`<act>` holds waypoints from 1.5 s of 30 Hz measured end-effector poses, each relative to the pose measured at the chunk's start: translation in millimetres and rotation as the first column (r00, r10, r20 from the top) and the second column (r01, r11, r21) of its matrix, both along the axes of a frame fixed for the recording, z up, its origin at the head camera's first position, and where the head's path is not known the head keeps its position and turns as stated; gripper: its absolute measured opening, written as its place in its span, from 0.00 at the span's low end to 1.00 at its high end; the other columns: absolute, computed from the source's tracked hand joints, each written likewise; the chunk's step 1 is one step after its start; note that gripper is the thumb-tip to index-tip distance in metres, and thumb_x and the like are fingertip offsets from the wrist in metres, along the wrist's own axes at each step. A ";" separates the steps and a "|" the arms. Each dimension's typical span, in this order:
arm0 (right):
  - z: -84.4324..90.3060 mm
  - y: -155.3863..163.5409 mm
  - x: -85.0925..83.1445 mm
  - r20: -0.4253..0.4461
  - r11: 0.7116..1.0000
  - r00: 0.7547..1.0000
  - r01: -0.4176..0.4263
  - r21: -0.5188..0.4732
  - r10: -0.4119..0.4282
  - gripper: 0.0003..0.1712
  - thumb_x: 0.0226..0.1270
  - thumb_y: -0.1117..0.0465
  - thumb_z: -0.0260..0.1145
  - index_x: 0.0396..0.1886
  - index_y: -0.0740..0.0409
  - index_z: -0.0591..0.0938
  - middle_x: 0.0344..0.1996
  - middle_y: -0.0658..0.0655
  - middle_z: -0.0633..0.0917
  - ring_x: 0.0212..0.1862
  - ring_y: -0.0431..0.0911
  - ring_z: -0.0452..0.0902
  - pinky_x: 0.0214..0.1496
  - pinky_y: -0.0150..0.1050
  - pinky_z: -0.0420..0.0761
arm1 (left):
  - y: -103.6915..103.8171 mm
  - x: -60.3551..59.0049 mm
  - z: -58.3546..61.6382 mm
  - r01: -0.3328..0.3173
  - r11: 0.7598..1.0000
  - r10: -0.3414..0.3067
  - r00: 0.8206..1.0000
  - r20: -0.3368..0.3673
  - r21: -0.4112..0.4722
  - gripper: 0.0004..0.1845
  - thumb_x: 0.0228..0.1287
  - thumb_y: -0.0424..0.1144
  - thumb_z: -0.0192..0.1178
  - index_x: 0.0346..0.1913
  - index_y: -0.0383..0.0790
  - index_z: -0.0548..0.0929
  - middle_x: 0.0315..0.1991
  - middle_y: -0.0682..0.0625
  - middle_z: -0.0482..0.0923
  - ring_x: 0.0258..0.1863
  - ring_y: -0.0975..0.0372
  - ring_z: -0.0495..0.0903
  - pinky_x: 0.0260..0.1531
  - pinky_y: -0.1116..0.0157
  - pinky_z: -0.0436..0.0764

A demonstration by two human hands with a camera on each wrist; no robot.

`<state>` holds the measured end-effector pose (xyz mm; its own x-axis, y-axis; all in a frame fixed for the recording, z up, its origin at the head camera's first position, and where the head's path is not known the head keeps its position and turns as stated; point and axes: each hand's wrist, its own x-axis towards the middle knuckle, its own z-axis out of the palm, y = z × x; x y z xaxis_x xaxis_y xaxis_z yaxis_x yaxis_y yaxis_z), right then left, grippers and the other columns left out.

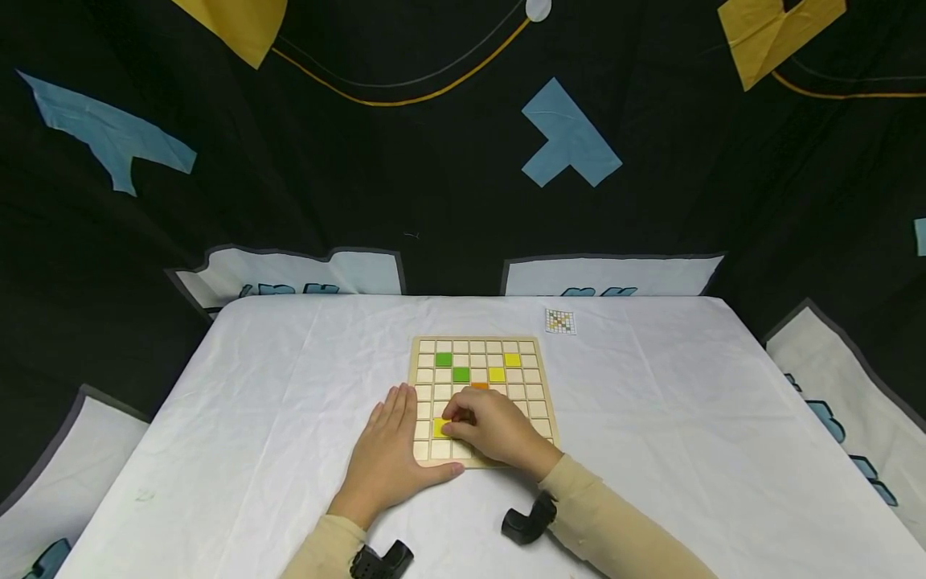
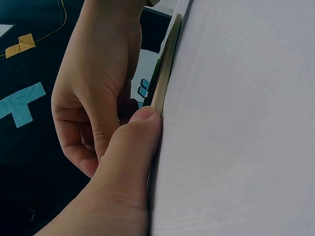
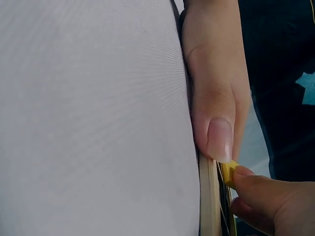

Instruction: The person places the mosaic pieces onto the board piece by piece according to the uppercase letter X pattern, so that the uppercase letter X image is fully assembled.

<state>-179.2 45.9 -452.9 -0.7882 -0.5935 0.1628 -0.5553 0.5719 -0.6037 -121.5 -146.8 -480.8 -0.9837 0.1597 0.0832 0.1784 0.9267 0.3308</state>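
Observation:
A square wooden grid board [image 1: 535,392] lies on the white-covered table. My left hand [image 1: 387,454] rests along its left side, fingers straight, with the thumb on the front edge. Over the board's lower part, my right hand [image 1: 499,426] pinches a yellow tile [image 1: 440,428] between thumb and fingers, near the lower left cells. That yellow tile [image 3: 229,173] stands tilted above the board's surface in the right wrist view. Farther up the grid sit two green tiles [image 1: 460,375] and two yellow tiles [image 1: 496,375]. An orange tile [image 1: 480,386] is partly hidden by my right hand.
A small printed card [image 1: 560,322] with a coloured grid pattern lies behind the board to the right. White cloth [image 1: 687,418] covers the table. A black curtain [image 1: 448,177] with blue and yellow shapes hangs behind the far edge.

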 end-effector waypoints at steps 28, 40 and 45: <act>5.1 6.8 4.3 -0.050 0.997 0.998 -0.027 0.066 0.030 0.03 0.62 0.54 0.74 0.31 0.47 0.91 0.30 0.39 0.80 0.40 0.36 0.74 0.46 0.31 0.76 | 0.5 0.6 -0.5 0.001 1.000 -0.001 1.000 -0.023 0.007 0.75 0.41 0.87 0.51 0.77 0.29 0.48 0.79 0.37 0.46 0.80 0.49 0.46 0.78 0.49 0.51; 18.4 38.3 15.4 -0.049 0.996 0.995 0.084 -0.017 -0.085 0.04 0.63 0.56 0.73 0.27 0.44 0.88 0.29 0.38 0.79 0.36 0.39 0.73 0.39 0.31 0.75 | 1.1 0.5 -0.7 -0.010 1.000 0.010 1.000 -0.013 0.018 0.76 0.40 0.87 0.52 0.77 0.29 0.46 0.80 0.38 0.45 0.81 0.50 0.45 0.78 0.50 0.52; 17.8 49.4 20.4 -0.057 0.991 0.990 0.129 -0.036 -0.131 0.07 0.60 0.57 0.74 0.24 0.43 0.87 0.29 0.41 0.78 0.35 0.41 0.73 0.37 0.30 0.74 | 1.7 0.3 -0.3 -0.010 1.000 0.010 1.000 -0.013 0.021 0.76 0.40 0.87 0.52 0.77 0.29 0.47 0.80 0.38 0.45 0.80 0.49 0.45 0.78 0.50 0.52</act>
<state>-158.8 95.3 -435.1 -0.8470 -0.4801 0.2283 -0.5124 0.6228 -0.5913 -121.2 -145.2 -481.1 -0.9840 0.1480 0.0995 0.1737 0.9214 0.3476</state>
